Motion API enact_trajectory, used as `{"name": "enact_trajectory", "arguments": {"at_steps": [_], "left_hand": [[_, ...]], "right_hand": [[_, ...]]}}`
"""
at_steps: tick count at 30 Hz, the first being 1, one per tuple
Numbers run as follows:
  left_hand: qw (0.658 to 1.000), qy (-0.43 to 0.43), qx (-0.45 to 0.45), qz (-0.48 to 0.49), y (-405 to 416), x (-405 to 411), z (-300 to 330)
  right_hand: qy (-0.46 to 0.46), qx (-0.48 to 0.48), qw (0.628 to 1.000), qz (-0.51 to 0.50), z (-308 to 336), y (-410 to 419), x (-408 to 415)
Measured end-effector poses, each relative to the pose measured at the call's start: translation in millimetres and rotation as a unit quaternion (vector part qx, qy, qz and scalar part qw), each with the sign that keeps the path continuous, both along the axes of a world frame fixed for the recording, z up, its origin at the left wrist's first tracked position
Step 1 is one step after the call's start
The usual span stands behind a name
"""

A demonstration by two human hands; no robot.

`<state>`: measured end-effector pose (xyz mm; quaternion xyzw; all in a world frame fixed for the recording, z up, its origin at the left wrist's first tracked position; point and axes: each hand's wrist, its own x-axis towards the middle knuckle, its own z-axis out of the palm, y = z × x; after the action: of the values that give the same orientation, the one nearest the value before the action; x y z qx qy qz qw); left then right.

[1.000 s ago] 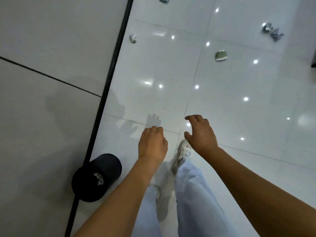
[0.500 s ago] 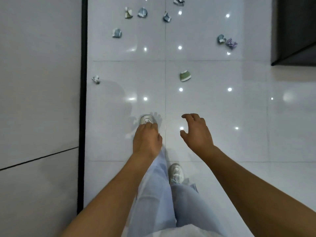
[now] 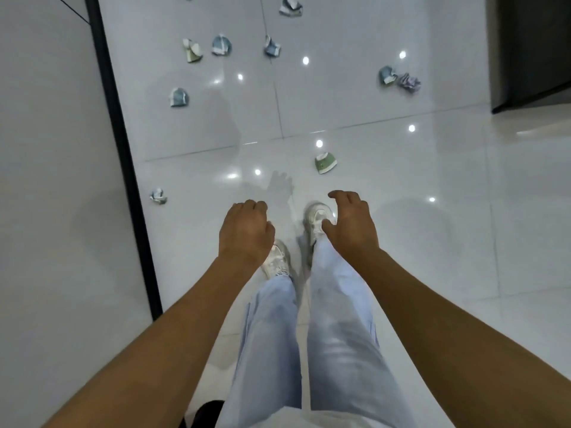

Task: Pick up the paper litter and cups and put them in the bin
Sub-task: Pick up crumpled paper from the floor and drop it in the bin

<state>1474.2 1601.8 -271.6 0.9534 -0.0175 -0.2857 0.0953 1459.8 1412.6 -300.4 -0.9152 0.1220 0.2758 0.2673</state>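
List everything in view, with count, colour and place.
Green paper cup: one, green and white, crushed, on the floor just ahead of the right hand.
Crumpled paper litter: eight pieces, blue-grey and white, scattered on the floor farther ahead; the nearest piece lies by the black strip.
Black strip: one, along the wall's foot on the left.
Dark cabinet: one, top right.
Floor tiles: white, glossy.
Shoes: two, white.
Trousers: light blue.
Left hand: empty, fingers loosely curled.
Right hand: empty, fingers loosely curled.
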Motion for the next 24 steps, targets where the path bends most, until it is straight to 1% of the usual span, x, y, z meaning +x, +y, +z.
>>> {"name": "enact_trajectory", "arguments": {"at_steps": [5, 11, 19, 24], "left_hand": [[1.000, 0.009, -0.005, 0.023, -21.2, 60.0, -40.0], [0.999, 0.037, -0.011, 0.036, -29.8, 116.3, -119.7], [0.999, 0.031, -0.009, 0.015, 14.6, 151.3, -246.5], [0.998, 0.057, 0.017, -0.007, 58.8, 152.3, -340.9]], "right_hand": [[0.021, -0.002, 1.000, 0.014, -44.9, -21.4, 57.0], [0.046, -0.040, 0.997, 0.049, -125.9, -40.7, 114.7], [0.082, -0.088, 0.992, 0.036, -271.8, -42.7, 153.3], [0.068, -0.099, 0.993, 0.021, -370.3, -38.6, 164.0]]}}
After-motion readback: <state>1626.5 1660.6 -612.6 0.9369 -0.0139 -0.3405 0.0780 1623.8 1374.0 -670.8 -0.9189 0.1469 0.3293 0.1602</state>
